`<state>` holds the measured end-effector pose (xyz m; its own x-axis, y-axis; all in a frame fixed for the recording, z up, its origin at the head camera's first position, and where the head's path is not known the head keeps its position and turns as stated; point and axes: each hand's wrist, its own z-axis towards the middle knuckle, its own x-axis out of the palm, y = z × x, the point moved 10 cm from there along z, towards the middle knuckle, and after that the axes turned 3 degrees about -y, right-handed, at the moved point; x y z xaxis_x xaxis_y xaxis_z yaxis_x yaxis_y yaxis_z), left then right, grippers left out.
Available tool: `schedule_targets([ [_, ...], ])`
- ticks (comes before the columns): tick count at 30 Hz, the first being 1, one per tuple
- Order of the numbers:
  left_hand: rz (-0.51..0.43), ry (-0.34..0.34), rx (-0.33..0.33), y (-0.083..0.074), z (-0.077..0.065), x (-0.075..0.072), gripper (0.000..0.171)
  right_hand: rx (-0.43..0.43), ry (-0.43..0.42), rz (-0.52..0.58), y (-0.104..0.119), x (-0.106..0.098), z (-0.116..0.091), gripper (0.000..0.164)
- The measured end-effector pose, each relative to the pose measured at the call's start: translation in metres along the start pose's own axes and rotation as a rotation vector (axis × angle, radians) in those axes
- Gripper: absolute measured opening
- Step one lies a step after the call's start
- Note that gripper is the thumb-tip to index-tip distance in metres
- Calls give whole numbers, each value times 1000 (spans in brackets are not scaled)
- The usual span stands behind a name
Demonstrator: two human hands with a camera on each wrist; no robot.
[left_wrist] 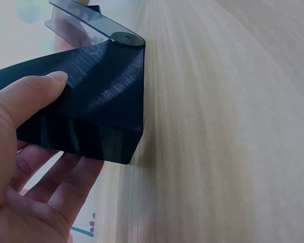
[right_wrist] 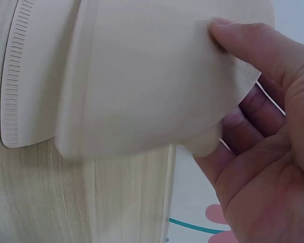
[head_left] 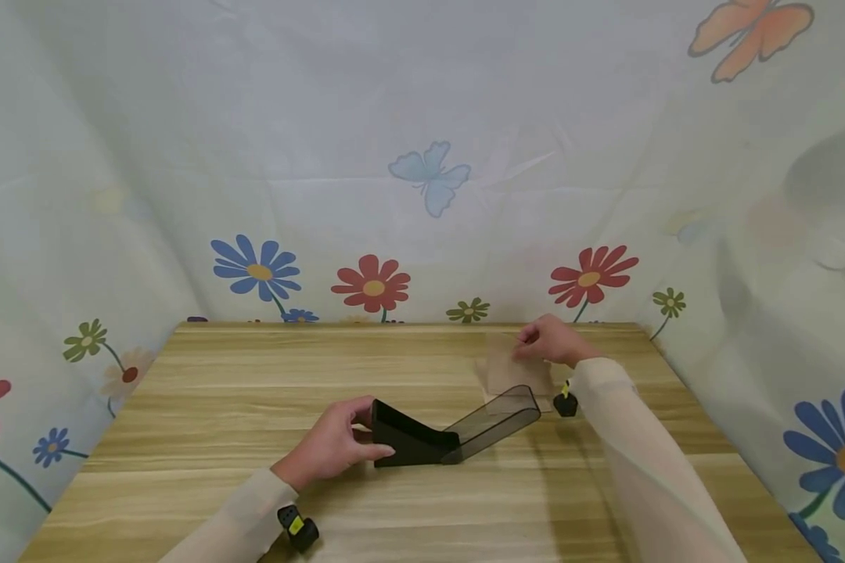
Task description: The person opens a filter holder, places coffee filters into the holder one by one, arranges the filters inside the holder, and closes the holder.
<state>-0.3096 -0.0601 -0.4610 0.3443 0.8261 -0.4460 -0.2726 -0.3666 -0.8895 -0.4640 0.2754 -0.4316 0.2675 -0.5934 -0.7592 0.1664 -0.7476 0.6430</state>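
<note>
A black wedge-shaped filter holder [head_left: 407, 439] stands on the wooden table, its smoky see-through lid [head_left: 496, 422] swung open to the right. My left hand [head_left: 334, 439] grips its tall left end; in the left wrist view the thumb lies on one side of the holder [left_wrist: 99, 88] and the fingers curl round the other. Behind the lid, my right hand [head_left: 555, 342] pinches tan paper coffee filters [right_wrist: 142, 76] between thumb and fingers, raised at one edge. Beneath them in the right wrist view, another coffee filter [right_wrist: 33, 86] with a crimped seam lies on the table.
The wood-grain table [head_left: 253, 407] ends at a far edge against a hanging white cloth [head_left: 324, 156] printed with flowers and butterflies. The cloth also rises along both sides. A black wrist camera [head_left: 299, 528] sits on each sleeve.
</note>
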Motion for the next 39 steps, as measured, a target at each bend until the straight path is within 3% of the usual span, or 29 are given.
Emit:
schedule_targets([
  [9, 4, -1, 9, 2, 0, 1, 33, -52, -47, 22, 13, -15, -11, 19],
  [21, -5, 3, 12, 1, 1, 2, 33, -134, -45, -28, 61, -32, -33, 28],
  [34, 22, -2, 27, -2, -1, 2, 33, -230, -56, -19, 114, -39, -52, 20],
  [39, 34, -6, 25, -1, -1, 1, 32, -254, -56, 29, 137, -36, -59, 27],
])
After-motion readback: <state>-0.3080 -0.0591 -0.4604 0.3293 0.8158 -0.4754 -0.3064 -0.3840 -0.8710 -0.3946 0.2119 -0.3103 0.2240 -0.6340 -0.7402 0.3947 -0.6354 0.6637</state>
